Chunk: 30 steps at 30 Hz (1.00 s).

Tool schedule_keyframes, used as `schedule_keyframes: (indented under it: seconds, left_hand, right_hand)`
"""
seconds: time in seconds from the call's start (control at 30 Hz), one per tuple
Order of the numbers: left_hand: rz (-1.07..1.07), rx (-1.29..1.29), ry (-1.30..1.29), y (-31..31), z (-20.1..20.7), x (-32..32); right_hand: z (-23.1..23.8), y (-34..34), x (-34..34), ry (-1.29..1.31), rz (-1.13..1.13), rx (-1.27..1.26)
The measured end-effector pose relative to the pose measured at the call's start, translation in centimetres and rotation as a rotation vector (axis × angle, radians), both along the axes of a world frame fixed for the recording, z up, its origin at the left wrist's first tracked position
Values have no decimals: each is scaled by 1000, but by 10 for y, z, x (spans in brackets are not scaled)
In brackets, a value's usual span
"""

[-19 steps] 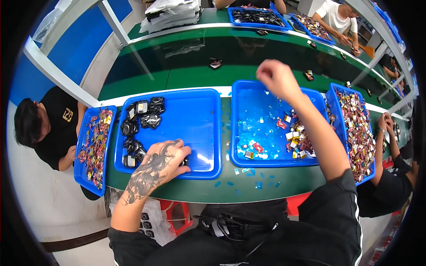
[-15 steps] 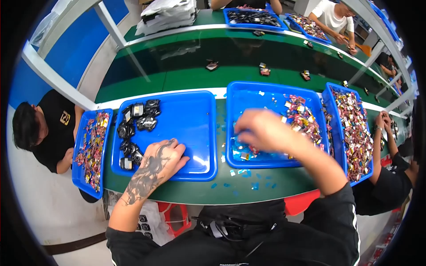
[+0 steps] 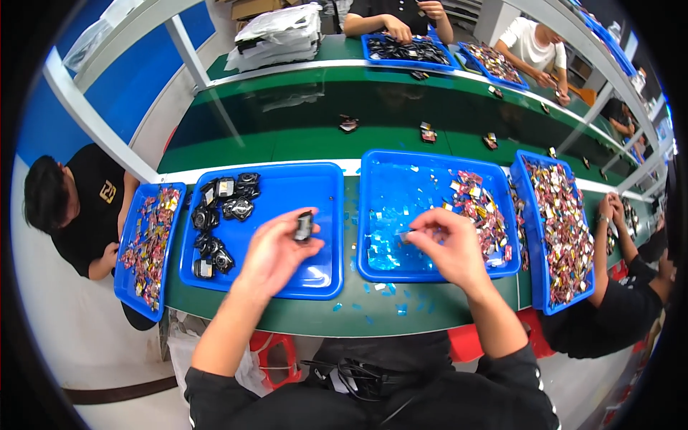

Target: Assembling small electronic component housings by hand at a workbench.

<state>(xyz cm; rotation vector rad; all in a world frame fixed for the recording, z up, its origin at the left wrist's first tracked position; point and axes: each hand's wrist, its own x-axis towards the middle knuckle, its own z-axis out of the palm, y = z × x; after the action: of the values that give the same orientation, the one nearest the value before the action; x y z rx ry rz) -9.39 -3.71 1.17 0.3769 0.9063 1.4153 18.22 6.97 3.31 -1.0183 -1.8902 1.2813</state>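
My left hand (image 3: 276, 251) is turned palm up over the left blue tray (image 3: 287, 285). Its fingers grip a small black device (image 3: 304, 226) with a pale rectangular face. Several similar black devices (image 3: 237, 208) lie in a loose group along that tray's left side. Above the right blue tray (image 3: 437, 276), my right hand (image 3: 449, 244) is closed in a pinch on a small translucent piece of film (image 3: 403, 236). Scraps of blue film (image 3: 387, 251) cover the left part of that tray. Small red, yellow and white parts (image 3: 481, 211) are heaped on its right side.
Blue trays full of small parts stand at the far left (image 3: 150, 251) and far right (image 3: 562, 229). A green conveyor belt (image 3: 287, 136) beyond carries several small assemblies. White metal posts (image 3: 188, 54) frame the bench. Co-workers sit at left, right and across.
My left hand has turned palm up and lifted with a black device in it. My right hand, blurred before, has moved nearer and now pinches a bit of film.
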Motion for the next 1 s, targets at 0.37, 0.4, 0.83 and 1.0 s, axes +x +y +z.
schedule_keyframes:
  seconds: [0.37, 0.4, 0.83, 1.0]
  left_hand:
    - [-73, 126, 138, 38, 18, 79]
    - [-79, 336, 605, 40, 8, 76]
    - [-14, 659, 1240, 32, 2, 89]
    - [-54, 729, 1268, 32, 0, 87]
  right_hand:
    - [1, -25, -2, 507, -128, -245]
    - [1, -24, -2, 467, -126, -207]
    - [-3, -14, 7, 333, 141, -480]
    - [-5, -6, 5, 251, 266, -549]
